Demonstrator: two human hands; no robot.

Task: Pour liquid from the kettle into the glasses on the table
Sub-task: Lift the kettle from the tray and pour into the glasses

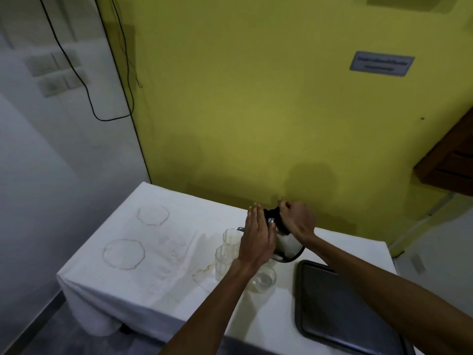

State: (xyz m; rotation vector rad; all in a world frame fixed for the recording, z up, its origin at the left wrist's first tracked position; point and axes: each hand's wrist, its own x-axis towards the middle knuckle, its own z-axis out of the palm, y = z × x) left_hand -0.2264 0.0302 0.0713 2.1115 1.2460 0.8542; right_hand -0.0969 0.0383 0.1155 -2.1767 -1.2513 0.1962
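The kettle (286, 242), gripped at its handle by the right hand (297, 219) and steadied by the flat, open left hand (257, 237), tips its spout leftward over the glass (231, 237) just beyond the left hand.

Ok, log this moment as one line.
right hand grips kettle handle | left hand steadies | tilted toward glasses | tray empty

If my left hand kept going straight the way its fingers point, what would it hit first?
Past the left hand, which rests flat against the tilted kettle, the fingers point up and away toward the yellow wall. That wall looks first, though depth is unclear.
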